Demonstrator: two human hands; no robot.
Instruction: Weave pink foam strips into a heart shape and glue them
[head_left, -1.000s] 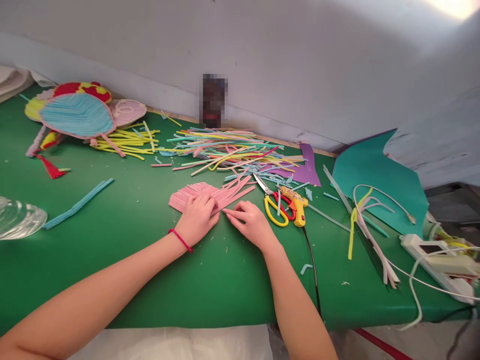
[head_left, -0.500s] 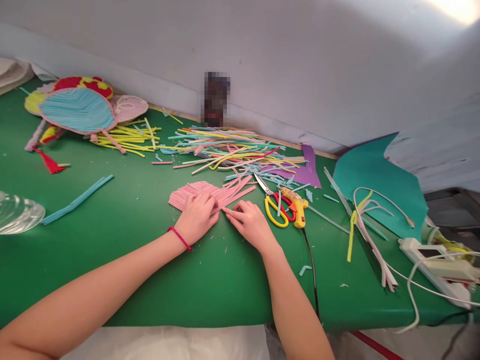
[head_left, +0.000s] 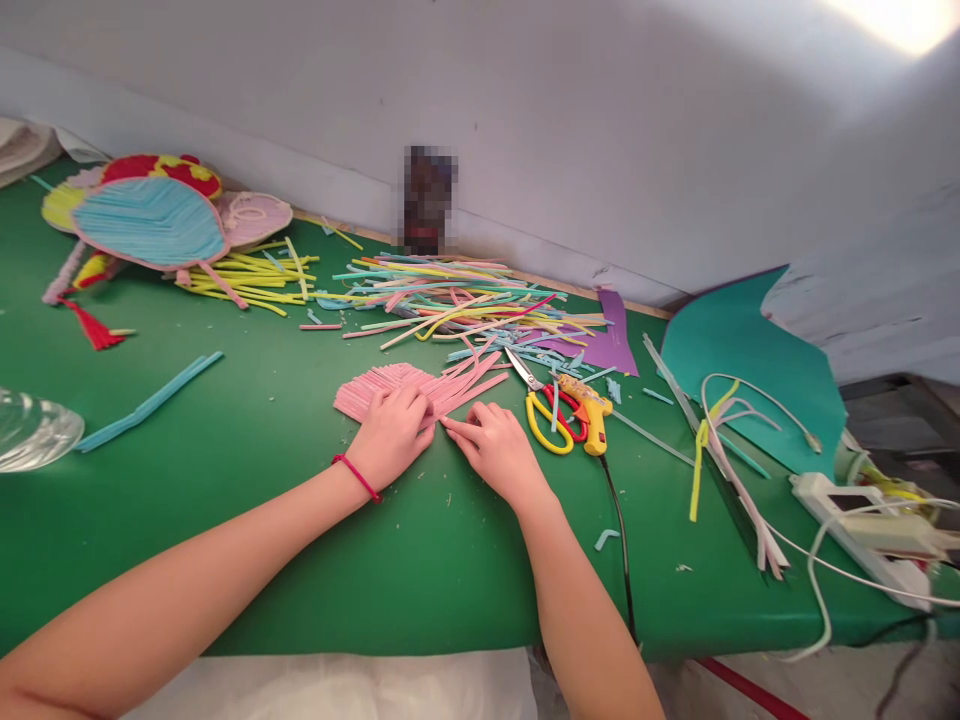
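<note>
A fan-shaped piece made of pink pipe cleaners (head_left: 356, 392) lies on the green table, its loose strands fanning out to the right. Over its lower middle, my left hand (head_left: 395, 425) holds it down with curled fingers, a red cord around the wrist. My right hand (head_left: 496, 447) pinches the end of a pink pipe cleaner (head_left: 443, 421) close to the left fingertips. Just right of that hand lie scissors (head_left: 551, 425) with yellow and red handles, and a yellow glue gun (head_left: 597, 418) touching or overlapping them.
Behind the pink piece spreads a pile of coloured pipe cleaners (head_left: 457, 300). Finished fans (head_left: 150, 222) lie at the back left, a clear container (head_left: 34, 430) at the left edge. Teal sheet (head_left: 750, 360), bundled strips (head_left: 739, 470) and a power strip (head_left: 862, 540) occupy the right; the glue gun's black cord (head_left: 621, 545) crosses the front edge.
The whole view has shifted slightly, so things sit a little further left. Both hands stay at the pink piece in nearly the same pose; the right fingers are marginally closer to the left.
</note>
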